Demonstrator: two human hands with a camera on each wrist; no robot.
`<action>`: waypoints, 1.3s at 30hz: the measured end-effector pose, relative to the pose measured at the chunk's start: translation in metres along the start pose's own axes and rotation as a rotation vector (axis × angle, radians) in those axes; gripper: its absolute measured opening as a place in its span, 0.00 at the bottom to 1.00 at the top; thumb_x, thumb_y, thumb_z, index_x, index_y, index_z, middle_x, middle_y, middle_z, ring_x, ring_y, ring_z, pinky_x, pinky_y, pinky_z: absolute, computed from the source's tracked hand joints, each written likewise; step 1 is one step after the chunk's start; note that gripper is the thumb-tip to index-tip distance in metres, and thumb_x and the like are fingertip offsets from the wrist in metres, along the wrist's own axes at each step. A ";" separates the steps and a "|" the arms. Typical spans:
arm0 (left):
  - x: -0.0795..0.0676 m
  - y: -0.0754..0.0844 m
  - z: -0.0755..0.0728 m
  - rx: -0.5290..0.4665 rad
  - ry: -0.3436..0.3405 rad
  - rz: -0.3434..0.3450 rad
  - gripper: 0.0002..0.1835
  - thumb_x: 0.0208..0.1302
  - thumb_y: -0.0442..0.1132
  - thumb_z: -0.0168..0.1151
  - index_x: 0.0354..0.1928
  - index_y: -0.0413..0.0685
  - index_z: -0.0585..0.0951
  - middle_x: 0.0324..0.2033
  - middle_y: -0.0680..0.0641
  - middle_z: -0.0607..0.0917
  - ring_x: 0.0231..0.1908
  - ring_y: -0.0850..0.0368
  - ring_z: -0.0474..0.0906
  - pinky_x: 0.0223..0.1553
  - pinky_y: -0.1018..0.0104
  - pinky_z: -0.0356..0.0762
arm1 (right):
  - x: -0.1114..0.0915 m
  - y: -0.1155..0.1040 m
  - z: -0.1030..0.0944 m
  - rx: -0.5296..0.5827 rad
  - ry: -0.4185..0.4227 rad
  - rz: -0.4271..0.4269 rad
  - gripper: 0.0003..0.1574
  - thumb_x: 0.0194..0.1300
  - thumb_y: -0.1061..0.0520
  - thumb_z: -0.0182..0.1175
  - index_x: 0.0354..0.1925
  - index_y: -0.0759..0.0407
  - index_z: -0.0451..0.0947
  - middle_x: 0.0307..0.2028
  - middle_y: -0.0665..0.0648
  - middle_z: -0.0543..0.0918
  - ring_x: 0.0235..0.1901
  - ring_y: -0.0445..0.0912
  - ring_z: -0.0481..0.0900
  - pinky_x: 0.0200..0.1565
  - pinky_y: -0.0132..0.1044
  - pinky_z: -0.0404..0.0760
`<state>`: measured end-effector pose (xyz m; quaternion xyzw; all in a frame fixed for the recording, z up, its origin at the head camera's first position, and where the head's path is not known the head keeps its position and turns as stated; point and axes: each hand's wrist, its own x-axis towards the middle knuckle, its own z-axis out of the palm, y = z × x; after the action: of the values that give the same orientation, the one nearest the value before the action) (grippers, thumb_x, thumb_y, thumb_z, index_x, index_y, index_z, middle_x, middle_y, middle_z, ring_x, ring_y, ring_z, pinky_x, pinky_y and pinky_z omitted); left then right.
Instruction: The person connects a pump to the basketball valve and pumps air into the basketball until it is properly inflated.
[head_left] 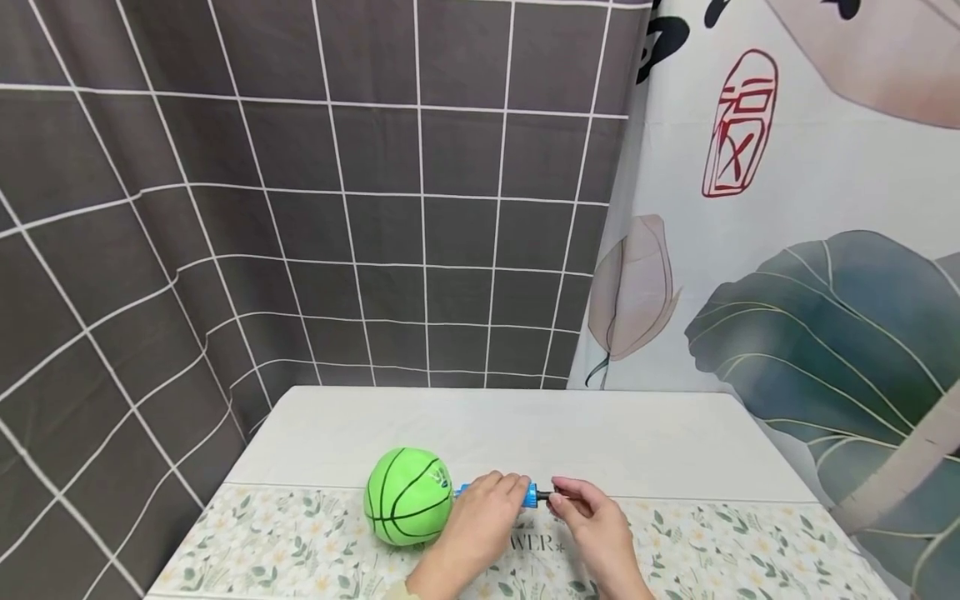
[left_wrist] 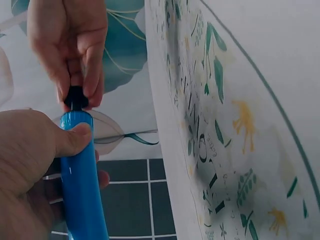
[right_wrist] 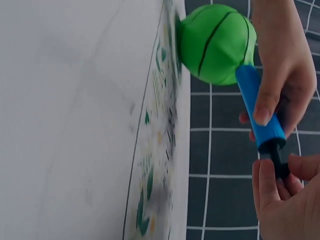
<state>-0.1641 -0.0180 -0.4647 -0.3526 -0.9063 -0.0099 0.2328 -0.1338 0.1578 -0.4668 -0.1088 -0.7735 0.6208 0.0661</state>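
A green ball [head_left: 405,497] with black seam lines rests on the table, left of both hands. Against its right side sits the end of a blue hand pump [right_wrist: 259,102]; whether a needle is inside the ball is hidden. My left hand [head_left: 480,517] grips the pump's blue barrel [left_wrist: 80,170], thumb along it and fingers wrapped beneath. At the other end, my right hand [head_left: 596,525] pinches the black handle [left_wrist: 76,96] between thumb and fingers. A short length of black rod shows between barrel and handle in the head view.
The table has a white back part [head_left: 510,425] and a floral cloth [head_left: 285,533] across its front. Behind hangs a dark curtain with a white grid [head_left: 382,233]. To the right is a white curtain [head_left: 675,167] printed with leaves.
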 end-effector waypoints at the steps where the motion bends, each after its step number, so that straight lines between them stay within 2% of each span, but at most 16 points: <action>1: 0.000 0.000 0.000 -0.007 -0.001 0.002 0.25 0.54 0.34 0.75 0.56 0.48 0.82 0.48 0.53 0.86 0.47 0.59 0.81 0.53 0.67 0.80 | 0.000 0.000 -0.001 0.007 -0.009 0.005 0.20 0.69 0.60 0.65 0.57 0.66 0.80 0.44 0.58 0.88 0.43 0.51 0.88 0.45 0.36 0.87; 5: 0.000 -0.002 0.000 -0.034 -0.008 -0.014 0.21 0.62 0.38 0.70 0.58 0.49 0.81 0.49 0.53 0.86 0.48 0.60 0.82 0.53 0.67 0.80 | 0.005 -0.002 -0.014 -0.012 -0.005 0.033 0.21 0.69 0.59 0.65 0.58 0.64 0.80 0.46 0.58 0.88 0.43 0.49 0.88 0.48 0.35 0.86; 10: 0.000 -0.007 -0.003 -0.048 -0.004 -0.046 0.20 0.64 0.41 0.68 0.58 0.48 0.81 0.51 0.52 0.86 0.50 0.58 0.82 0.55 0.65 0.81 | 0.013 -0.004 -0.045 -0.079 0.058 0.070 0.23 0.72 0.56 0.62 0.61 0.63 0.78 0.50 0.60 0.87 0.44 0.46 0.88 0.53 0.43 0.85; 14: 0.000 -0.010 -0.003 -0.047 0.020 -0.035 0.20 0.64 0.42 0.69 0.57 0.48 0.81 0.50 0.52 0.87 0.49 0.59 0.83 0.53 0.66 0.81 | 0.017 -0.004 -0.062 -0.066 0.078 0.094 0.23 0.73 0.57 0.60 0.63 0.65 0.76 0.53 0.62 0.85 0.45 0.46 0.88 0.54 0.40 0.84; 17: 0.000 -0.010 -0.002 -0.054 0.024 -0.030 0.20 0.64 0.42 0.69 0.57 0.48 0.81 0.49 0.52 0.87 0.48 0.59 0.83 0.53 0.67 0.81 | 0.017 -0.003 -0.067 -0.045 0.071 0.099 0.23 0.73 0.59 0.60 0.63 0.65 0.76 0.53 0.63 0.85 0.46 0.48 0.88 0.52 0.37 0.85; 31: -0.001 -0.006 -0.006 -0.080 -0.002 -0.046 0.21 0.64 0.40 0.69 0.58 0.46 0.82 0.51 0.51 0.87 0.49 0.58 0.82 0.54 0.66 0.81 | 0.015 -0.003 -0.062 -0.078 0.079 0.114 0.24 0.73 0.54 0.61 0.63 0.64 0.76 0.52 0.60 0.86 0.47 0.49 0.87 0.51 0.39 0.85; 36: 0.001 -0.001 -0.002 -0.053 0.008 -0.022 0.20 0.64 0.41 0.69 0.57 0.47 0.82 0.51 0.52 0.87 0.48 0.59 0.82 0.53 0.67 0.81 | 0.008 0.000 -0.039 -0.114 0.106 0.031 0.20 0.72 0.58 0.62 0.60 0.62 0.79 0.49 0.59 0.87 0.44 0.48 0.88 0.45 0.31 0.85; 39: 0.001 0.000 0.001 -0.033 0.010 -0.016 0.19 0.63 0.41 0.70 0.56 0.47 0.82 0.49 0.53 0.87 0.47 0.59 0.82 0.52 0.67 0.81 | 0.003 0.002 -0.018 -0.094 0.073 -0.010 0.19 0.69 0.59 0.64 0.57 0.62 0.80 0.45 0.58 0.88 0.41 0.46 0.88 0.42 0.27 0.84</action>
<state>-0.1650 -0.0168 -0.4652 -0.3489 -0.9077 -0.0284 0.2313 -0.1327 0.1760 -0.4649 -0.1303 -0.7994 0.5792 0.0923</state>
